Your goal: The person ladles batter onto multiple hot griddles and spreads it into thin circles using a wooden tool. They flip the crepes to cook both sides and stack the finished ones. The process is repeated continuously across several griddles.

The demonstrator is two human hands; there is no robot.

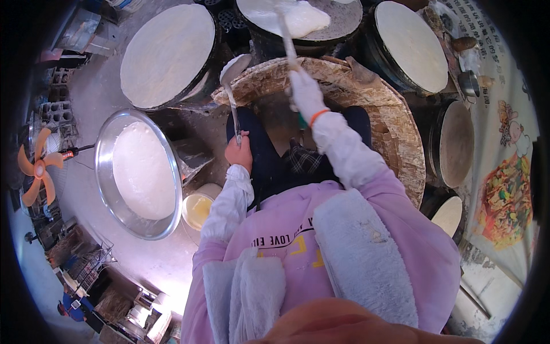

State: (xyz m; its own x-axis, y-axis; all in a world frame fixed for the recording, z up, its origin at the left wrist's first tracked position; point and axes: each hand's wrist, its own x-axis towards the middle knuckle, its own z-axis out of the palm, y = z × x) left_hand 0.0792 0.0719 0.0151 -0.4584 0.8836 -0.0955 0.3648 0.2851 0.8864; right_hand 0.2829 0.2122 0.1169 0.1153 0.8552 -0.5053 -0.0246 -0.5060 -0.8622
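My bare left hand [239, 150] grips the handle of a metal ladle [235, 69], whose bowl is coated with white batter. In a white glove, my right hand [306, 94] holds a pale stick-like tool [287, 38] that reaches over the middle round griddle [348, 23]. White batter [303, 19] covers part of that griddle, with grey surface showing at its right. The tool's far end is blurred and runs to the top edge of the picture. A large metal basin [99, 172] of batter [144, 172] stands to my left, beside a small bucket [185, 209] holding yellowish liquid.
A sheet of batter covers the left griddle [167, 56] and the right one [410, 47]. Further right is a greyish-brown griddle [457, 144]. A worn, layered curved rim [399, 129] surrounds my knees. An orange-bladed fan [39, 168] and a person in blue [75, 305] are at far left.
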